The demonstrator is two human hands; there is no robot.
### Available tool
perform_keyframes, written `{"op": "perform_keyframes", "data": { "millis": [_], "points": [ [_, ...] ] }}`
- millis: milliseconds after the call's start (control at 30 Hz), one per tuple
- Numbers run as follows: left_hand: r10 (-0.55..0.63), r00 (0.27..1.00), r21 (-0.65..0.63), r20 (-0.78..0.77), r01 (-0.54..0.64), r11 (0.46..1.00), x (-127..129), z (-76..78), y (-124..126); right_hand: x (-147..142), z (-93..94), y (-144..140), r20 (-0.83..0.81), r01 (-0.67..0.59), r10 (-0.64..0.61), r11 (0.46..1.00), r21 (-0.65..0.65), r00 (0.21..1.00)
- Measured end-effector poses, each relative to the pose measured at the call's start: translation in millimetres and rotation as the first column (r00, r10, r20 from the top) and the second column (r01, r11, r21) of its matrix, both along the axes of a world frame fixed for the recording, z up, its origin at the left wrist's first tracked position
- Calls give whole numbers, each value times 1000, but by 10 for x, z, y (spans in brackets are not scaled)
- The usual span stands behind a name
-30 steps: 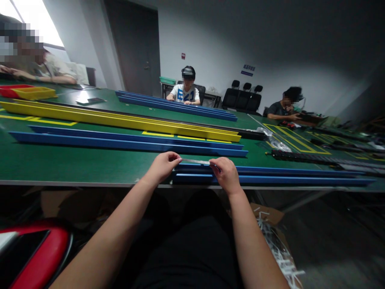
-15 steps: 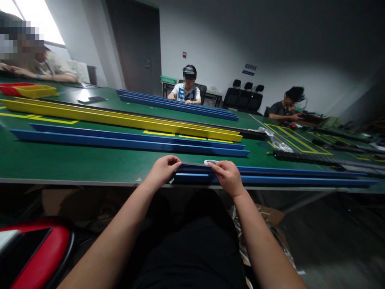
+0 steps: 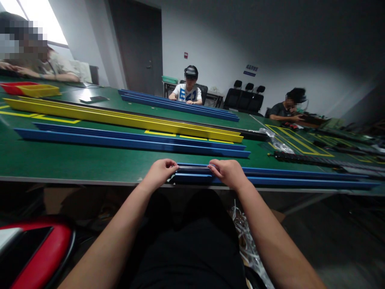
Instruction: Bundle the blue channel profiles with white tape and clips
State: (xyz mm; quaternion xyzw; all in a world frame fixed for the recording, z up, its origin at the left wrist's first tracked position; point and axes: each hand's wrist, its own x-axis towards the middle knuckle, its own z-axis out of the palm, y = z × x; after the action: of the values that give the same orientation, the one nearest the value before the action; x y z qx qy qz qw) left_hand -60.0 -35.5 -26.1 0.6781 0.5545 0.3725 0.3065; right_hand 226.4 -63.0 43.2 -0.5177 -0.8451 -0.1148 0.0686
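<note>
Workshop for sure, some kinda assembly room imo. Long blue channels (image 3: 300, 181) are laid out on a big green workbench (image 3: 75, 164), with red and yellow trays (image 3: 39, 92) at ten o'clock and yellow tape outlines (image 3: 296, 139) around two. Plus co-workers (image 3: 190, 93) sit along it at ten, twelve and two.

We note bare forearms (image 3: 117, 228), uncovered from the lower part of the view up to the wrists (image 3: 242, 186), each broader near the body and tapering forward. Left hand (image 3: 159, 174) and right hand (image 3: 228, 173): both bare, fingers (image 3: 171, 163) slender, nails too small for us to describe. We record a plain black garment (image 3: 186, 259) over the torso, faintly creased. Legwear (image 3: 161, 214): likewise very dark; in shadow, we cannot tell its fabric.
</note>
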Motion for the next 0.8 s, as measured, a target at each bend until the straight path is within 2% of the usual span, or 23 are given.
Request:
{"op": "perform_keyframes", "data": {
  "millis": [100,233,333,567,800],
  "points": [
    [16,1000,-1,-23,-16,1000,-7,-19,13,-126,158,79,69,147,-141,985,-93,988],
    [8,998,-13,-58,-9,1000,-16,-36,30,-237,284,176,123,225,-198,936,-270,972],
    [28,995,-6,-93,-29,1000,-14,-39,34,-281,355,196,175,270,-220,898,-348,960],
    [42,984,-33,-174,-49,998,14,-9,0,-297,487,143,299,318,-223,893,-318,928],
    [99,948,9,-304,-101,995,44,16,-13,-293,454,145,295,298,-203,896,-329,934]
  ]
}}
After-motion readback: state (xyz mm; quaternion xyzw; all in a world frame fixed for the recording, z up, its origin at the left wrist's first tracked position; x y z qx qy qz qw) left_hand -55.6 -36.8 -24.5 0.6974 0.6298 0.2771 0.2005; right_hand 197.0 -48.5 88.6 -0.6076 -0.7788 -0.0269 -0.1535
